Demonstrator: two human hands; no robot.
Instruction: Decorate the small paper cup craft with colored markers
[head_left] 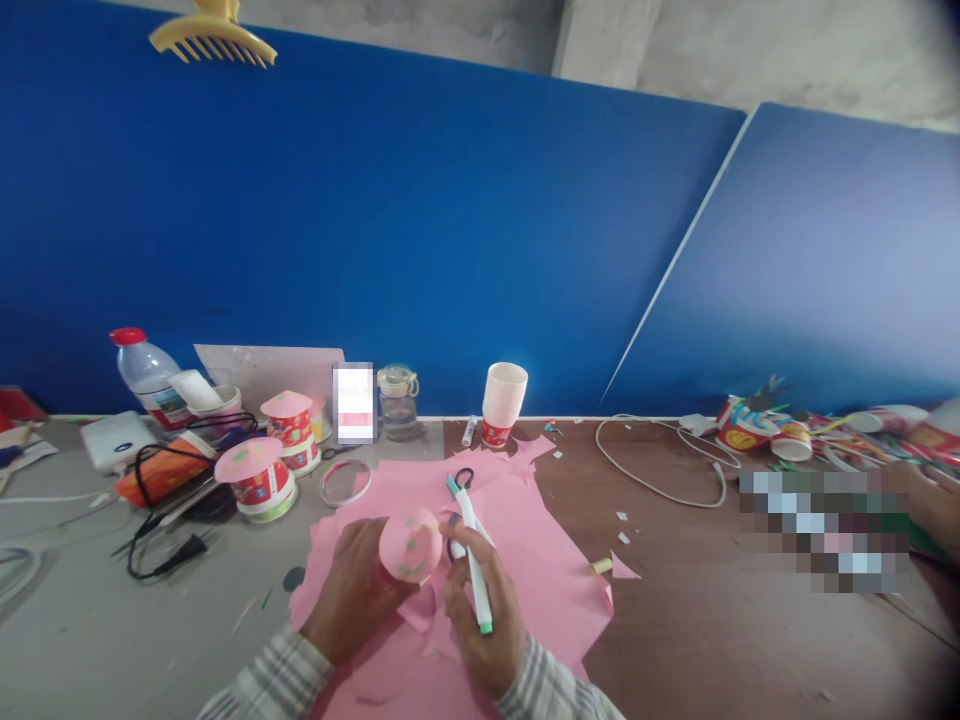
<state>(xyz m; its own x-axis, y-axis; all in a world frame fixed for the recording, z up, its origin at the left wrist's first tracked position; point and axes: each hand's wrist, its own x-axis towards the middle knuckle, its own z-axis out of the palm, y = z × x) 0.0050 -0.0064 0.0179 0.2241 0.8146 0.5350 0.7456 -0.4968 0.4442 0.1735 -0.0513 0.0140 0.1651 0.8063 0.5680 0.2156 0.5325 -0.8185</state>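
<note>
Pink paper cap (410,545) with green marks is clasped in the left hand (356,585), above a pink sheet (559,560), while the right hand (501,610), whose fingertips are close beside it, grips a white marker (478,580) with green ends. Red cups (266,490) and a bottle (146,370) at the left carry printed labels, but their writing is too small for reading.

Plaid sleeves (274,675), grey and white, bare hands (349,590)
</note>
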